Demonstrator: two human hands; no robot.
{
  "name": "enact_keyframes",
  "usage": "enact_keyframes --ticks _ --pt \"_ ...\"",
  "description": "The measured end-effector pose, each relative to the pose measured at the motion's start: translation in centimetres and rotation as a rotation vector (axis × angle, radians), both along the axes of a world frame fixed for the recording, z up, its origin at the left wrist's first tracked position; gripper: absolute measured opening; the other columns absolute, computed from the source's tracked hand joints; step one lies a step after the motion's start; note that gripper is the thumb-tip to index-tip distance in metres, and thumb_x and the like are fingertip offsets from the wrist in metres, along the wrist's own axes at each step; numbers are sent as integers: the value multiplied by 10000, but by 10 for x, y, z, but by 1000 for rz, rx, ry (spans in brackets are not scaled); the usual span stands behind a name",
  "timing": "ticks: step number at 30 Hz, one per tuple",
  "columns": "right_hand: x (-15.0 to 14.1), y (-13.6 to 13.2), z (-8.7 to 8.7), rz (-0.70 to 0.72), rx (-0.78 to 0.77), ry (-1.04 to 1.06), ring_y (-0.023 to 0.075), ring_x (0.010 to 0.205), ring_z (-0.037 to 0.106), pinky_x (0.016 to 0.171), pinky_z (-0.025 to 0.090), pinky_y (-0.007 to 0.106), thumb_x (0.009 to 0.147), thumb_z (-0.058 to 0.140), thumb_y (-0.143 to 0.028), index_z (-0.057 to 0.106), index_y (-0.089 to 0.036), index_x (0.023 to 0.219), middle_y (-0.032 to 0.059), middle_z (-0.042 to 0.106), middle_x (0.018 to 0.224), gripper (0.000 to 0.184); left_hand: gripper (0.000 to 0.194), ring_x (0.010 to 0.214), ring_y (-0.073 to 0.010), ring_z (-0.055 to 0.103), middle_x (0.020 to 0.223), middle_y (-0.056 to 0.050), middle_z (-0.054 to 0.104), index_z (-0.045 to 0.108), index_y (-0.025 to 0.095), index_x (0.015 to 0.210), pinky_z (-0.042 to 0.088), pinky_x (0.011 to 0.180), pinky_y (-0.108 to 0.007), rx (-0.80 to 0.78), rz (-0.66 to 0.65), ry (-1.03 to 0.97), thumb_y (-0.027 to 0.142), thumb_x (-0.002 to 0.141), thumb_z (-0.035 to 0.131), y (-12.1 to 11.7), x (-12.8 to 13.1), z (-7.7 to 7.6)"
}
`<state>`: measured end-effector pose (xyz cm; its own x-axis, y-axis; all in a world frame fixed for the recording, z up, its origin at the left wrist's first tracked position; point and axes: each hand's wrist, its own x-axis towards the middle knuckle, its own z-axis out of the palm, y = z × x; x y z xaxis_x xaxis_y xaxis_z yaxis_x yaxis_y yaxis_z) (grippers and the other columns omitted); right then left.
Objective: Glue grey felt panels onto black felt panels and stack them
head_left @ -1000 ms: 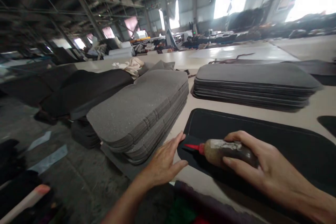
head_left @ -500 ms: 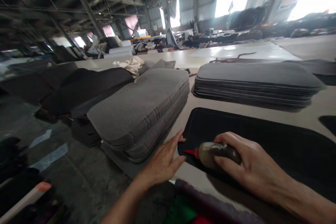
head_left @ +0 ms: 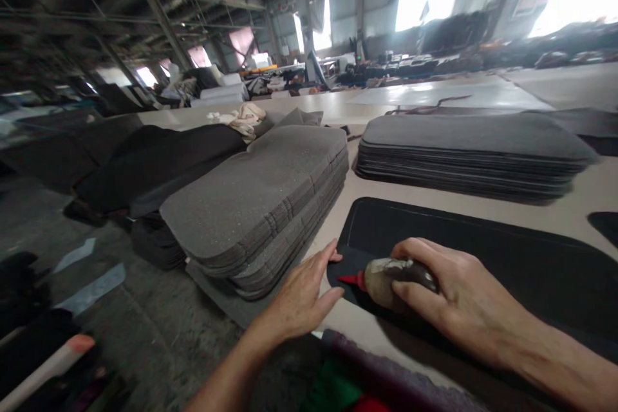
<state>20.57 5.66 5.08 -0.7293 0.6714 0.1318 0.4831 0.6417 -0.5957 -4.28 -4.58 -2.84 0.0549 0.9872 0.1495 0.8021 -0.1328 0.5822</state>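
My right hand [head_left: 449, 296] is wrapped round a squeeze bottle [head_left: 383, 280] with a red pointed nozzle. The bottle lies tilted on its side, its tip pointing left, low over the near left corner of a black sheet [head_left: 434, 225]. Whether the tip touches the sheet, I cannot tell. My left hand [head_left: 304, 290] rests at that same corner with fingers stretched and thumb apart, its fingertips on the sheet's left edge. A faint light line runs along the sheet's far edge. The near part of the sheet is hidden by my right hand and forearm.
A thick pile of grey felt-like pieces [head_left: 261, 187] stands left of the sheet. Beyond the sheet lies another pile of dark grey pieces [head_left: 473, 135] on the pale table [head_left: 360, 187]. Dark cloth [head_left: 159, 161] and a cream cloth [head_left: 244, 117] lie farther left.
My right hand and the bottle have shifted very slightly to the left. My left hand stays in place at the sheet's corner.
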Motion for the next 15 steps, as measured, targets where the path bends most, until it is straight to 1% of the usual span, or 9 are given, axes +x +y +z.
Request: enact_keyframes --ticks 6,12,15 --pt "-6 3 7 -4 39 -33 182 728 556 664 354 313 872 499 -279 608 -227 950 10 621 854 144 783 1405 -220 425 1496 -82 487 143 245 1583 318 1205 -425 -9 -2 17 301 944 593 0 -1 -1" --pt "-15 8 25 -15 67 -157 180 651 515 595 276 301 819 504 -248 615 -233 880 -2 593 733 127 771 1387 -236 452 1487 -92 496 160 244 1583 338 1196 -443 -7 7 9 316 945 587 -1 0 1" --pt "-14 13 34 -2 102 -189 177 636 514 580 254 297 822 500 -256 611 -240 847 -9 595 707 116 778 1386 -247 455 1483 -98 499 162 241 1585 335 1199 -455 1 9 14 304 939 591 0 1 1"
